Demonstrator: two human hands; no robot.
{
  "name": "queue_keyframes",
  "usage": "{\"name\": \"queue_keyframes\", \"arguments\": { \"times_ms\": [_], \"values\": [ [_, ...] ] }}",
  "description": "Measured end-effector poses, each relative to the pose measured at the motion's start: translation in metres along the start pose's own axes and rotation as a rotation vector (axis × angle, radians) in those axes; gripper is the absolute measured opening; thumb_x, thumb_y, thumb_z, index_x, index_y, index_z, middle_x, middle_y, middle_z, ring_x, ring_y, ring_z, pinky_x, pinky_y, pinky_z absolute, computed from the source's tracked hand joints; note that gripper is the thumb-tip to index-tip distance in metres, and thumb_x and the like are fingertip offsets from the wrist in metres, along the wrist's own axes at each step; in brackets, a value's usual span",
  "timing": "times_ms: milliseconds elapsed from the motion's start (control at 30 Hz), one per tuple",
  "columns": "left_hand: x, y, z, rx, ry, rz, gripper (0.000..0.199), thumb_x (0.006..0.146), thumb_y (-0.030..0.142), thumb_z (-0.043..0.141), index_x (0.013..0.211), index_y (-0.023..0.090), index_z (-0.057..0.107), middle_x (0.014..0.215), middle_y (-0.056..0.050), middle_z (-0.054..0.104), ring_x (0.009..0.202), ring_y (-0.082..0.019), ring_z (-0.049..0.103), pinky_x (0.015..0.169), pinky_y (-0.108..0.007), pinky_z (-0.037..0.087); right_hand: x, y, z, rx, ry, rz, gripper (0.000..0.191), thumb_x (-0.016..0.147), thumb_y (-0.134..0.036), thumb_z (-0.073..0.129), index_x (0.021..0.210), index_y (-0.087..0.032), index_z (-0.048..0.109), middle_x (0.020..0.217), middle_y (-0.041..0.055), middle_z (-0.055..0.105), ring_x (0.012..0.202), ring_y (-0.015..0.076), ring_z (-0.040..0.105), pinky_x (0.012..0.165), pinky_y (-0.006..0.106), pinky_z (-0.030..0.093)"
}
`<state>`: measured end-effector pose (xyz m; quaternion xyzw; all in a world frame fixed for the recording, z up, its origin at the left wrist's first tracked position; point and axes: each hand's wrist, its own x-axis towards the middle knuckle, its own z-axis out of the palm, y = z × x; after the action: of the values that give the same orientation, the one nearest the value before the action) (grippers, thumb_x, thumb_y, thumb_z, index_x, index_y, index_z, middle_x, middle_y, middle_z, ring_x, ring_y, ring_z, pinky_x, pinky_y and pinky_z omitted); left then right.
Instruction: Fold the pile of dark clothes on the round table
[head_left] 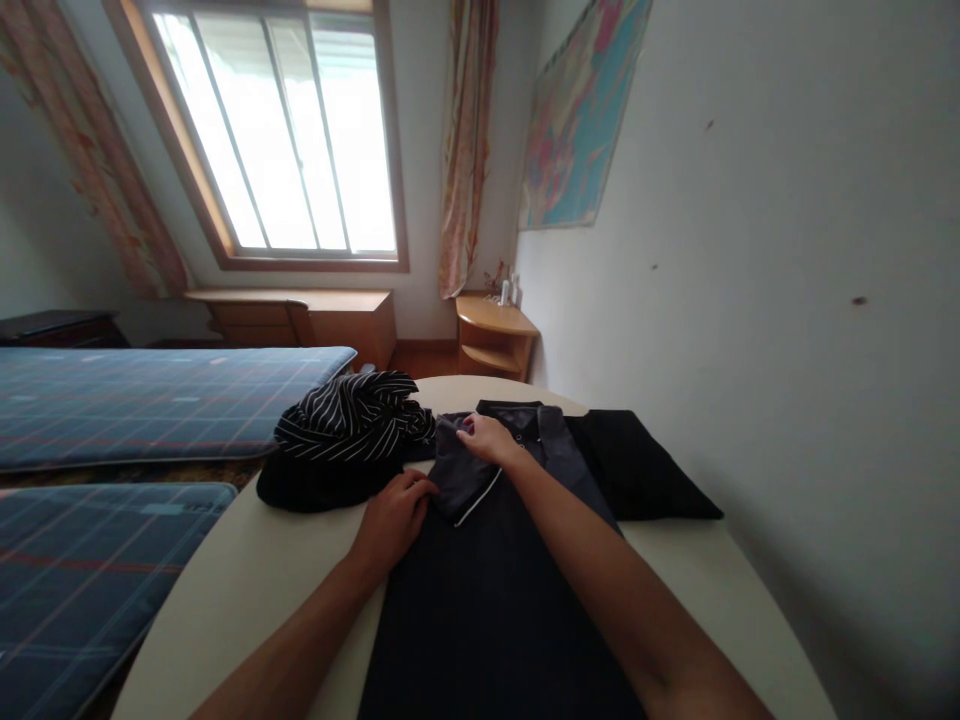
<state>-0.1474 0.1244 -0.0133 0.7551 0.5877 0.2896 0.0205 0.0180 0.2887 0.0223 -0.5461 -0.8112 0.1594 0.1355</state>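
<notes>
A dark navy polo shirt (495, 600) with a grey collar lies lengthwise on the round cream table, its lower part toward me. Its sleeve (465, 480), edged with a thin white line, is folded over the body near the collar. My right hand (489, 440) pinches the top of that sleeve, its forearm crossing over the shirt. Beside the shirt's left edge, my left hand (401, 508) has curled fingers, with the fingertips gripping the cloth at the sleeve's fold.
Left of the shirt sits a heap of black clothing with a white-striped garment (349, 415) on top. A folded black garment (637, 465) lies at the right, near the wall. Plaid mattresses (150, 405) flank the table (255, 610) on the left. A corner shelf (495, 318) stands behind.
</notes>
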Motion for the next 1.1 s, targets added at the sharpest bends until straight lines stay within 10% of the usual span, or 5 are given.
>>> {"name": "queue_keyframes", "arguments": {
  "times_ms": [367, 533, 833, 1100],
  "values": [
    [0.001, -0.002, -0.001, -0.044, -0.014, -0.044, 0.021, 0.086, 0.009, 0.046, 0.091, 0.023, 0.060, 0.105, -0.004, 0.064, 0.094, -0.019, 0.062, 0.082, -0.030, 0.047, 0.045, -0.032, 0.032, 0.200, 0.077, 0.152, 0.043, 0.088, -0.055, 0.054, 0.099, -0.017, 0.071, 0.110, 0.0161, 0.071, 0.112, 0.0329, 0.062, 0.094, 0.042, 0.043],
    [0.002, -0.008, 0.001, -0.134, 0.115, -0.173, 0.018, 0.082, 0.008, 0.042, 0.086, 0.022, 0.054, 0.100, -0.004, 0.061, 0.087, -0.018, 0.062, 0.082, -0.030, 0.047, 0.055, -0.030, 0.035, 0.283, 0.153, 0.155, 0.038, 0.099, -0.042, 0.039, 0.116, -0.016, 0.061, 0.119, 0.0147, 0.068, 0.111, 0.0247, 0.062, 0.091, 0.035, 0.044],
    [0.006, -0.011, 0.005, -0.095, 0.159, -0.300, 0.013, 0.089, 0.020, 0.046, 0.088, 0.020, 0.059, 0.098, -0.007, 0.065, 0.090, -0.022, 0.064, 0.087, -0.034, 0.046, 0.010, -0.021, 0.032, 0.070, 0.274, -0.194, 0.030, 0.095, -0.028, 0.047, 0.122, -0.021, 0.059, 0.123, 0.0098, 0.064, 0.117, 0.0227, 0.055, 0.101, 0.036, 0.036],
    [0.006, -0.011, 0.007, -0.022, 0.105, -0.398, 0.017, 0.086, 0.016, 0.054, 0.102, 0.020, 0.055, 0.094, -0.007, 0.069, 0.087, -0.021, 0.068, 0.079, -0.030, 0.048, -0.016, -0.018, 0.046, -0.108, -0.132, -0.311, 0.068, 0.096, -0.061, 0.033, 0.153, -0.022, 0.031, 0.161, 0.0090, 0.026, 0.147, 0.0323, 0.020, 0.116, 0.056, 0.009]
  ]
}}
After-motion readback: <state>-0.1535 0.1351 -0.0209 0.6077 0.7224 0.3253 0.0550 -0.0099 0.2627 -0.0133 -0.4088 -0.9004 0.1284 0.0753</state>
